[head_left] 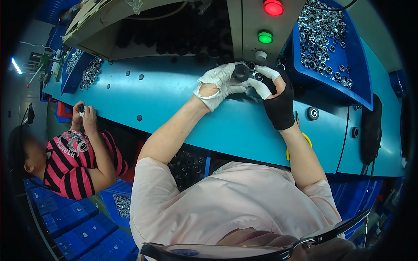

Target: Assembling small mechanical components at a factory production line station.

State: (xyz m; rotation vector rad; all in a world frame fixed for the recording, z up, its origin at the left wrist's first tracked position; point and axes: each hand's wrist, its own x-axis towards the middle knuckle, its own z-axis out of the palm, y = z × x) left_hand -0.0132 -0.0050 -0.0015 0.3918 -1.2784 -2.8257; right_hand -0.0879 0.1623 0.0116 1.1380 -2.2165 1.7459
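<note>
The long turquoise metal workbench (174,93) fills the middle of the view, running from nine o'clock to three o'clock. At one o'clock sits a deep blue plastic bin (355,65) heaped with small silver ring-shaped metal parts (320,35); that large stock suggests plenty of pieces are left to handle. At ten o'clock two smaller blue trays of shiny rings (82,69) lie near a co-worker in a pink-and-black striped shirt (72,163), whose hands (83,114) are raised together over something small.

At twelve o'clock a grey control panel carries a round red lamp (273,7) above a round green lamp (264,37).

Just below these, the left hand (217,85), in a white fabric glove, is curled around a small black cylindrical part (241,72), gripping it from the side. The right hand (276,93), in a black glove with white fingertips, meets it from three o'clock, fingertips pinching at a small silver ring (257,77) touching the black part. The two pieces look pressed together, so this one unit seems mid-way; whether the ring is fully seated I cannot tell.

A black round button (312,113) sits on the bench at three o'clock.
</note>
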